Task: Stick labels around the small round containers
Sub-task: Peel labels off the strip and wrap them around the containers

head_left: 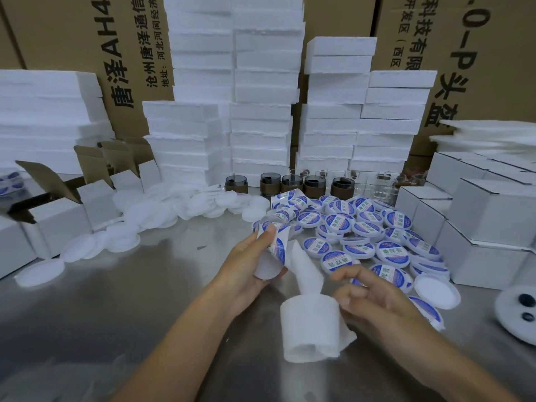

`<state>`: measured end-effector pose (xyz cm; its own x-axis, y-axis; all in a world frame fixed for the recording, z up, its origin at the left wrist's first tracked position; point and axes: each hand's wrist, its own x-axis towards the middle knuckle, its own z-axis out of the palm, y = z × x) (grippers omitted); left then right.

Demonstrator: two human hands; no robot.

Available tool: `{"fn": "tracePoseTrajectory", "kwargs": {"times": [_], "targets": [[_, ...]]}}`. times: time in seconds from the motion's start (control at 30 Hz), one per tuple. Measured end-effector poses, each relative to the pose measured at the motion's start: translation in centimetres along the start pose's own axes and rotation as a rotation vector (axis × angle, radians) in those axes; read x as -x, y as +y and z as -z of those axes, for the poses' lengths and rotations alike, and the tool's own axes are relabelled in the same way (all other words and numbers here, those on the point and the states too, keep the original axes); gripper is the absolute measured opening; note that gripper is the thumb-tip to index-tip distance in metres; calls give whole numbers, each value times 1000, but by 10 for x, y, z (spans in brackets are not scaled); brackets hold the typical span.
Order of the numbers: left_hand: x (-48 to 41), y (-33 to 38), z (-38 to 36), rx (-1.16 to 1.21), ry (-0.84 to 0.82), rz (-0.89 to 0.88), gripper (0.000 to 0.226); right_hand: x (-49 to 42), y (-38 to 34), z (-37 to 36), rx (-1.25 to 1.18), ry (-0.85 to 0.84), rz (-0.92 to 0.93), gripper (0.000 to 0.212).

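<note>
Surfaces as I see them from here
Softly gleaming grey metal tabletop (130,285); matt white foam slabs (261,126); glossy blue-and-white paper label strip (280,248).

metal table (121,300), white lids (130,219), labelled containers (362,227), boxes (493,210)

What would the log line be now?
left hand: pinches label strip | right hand: by white roll | labelled lids: piled at right
</note>
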<state>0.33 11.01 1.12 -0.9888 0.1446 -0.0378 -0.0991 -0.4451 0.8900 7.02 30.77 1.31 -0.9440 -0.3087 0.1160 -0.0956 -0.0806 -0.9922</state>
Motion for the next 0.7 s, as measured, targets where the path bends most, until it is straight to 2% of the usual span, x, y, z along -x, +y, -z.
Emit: {"fn": "tracePoseTrajectory", "kwargs": {"times": [0.03,0.07,0.17,0.27,0.33,0.4,0.47,0.57,0.63,0.7], "targets": [[0,0,-1,-7,-1,-6,43,0,0,-4,44,17,-23,13],[0,0,-1,-11,-6,-15,40,0,-1,-7,84,38,-42,17],[0,2,-2,13,-21,-43,33,2,0,-15,169,53,-107,40],[3,3,-4,39,-67,-68,37,-4,-1,-20,280,74,-238,59],[4,2,-6,9,-110,-83,37,-11,-3,-21,234,107,-300,79],[5,0,-8,-23,-121,-86,46,-20,-9,-22,200,211,-287,87],[5,-2,-8,-48,-108,-98,55,-24,-11,-20,284,382,-203,77],[4,-3,-8,-140,-49,-138,50,-25,-13,-15,403,576,46,30],[4,-5,-9,-211,-25,-148,48,-27,-19,-18,509,557,241,15],[4,-7,-10,-247,-24,-158,48,-30,-24,-27,582,480,370,9]]}}
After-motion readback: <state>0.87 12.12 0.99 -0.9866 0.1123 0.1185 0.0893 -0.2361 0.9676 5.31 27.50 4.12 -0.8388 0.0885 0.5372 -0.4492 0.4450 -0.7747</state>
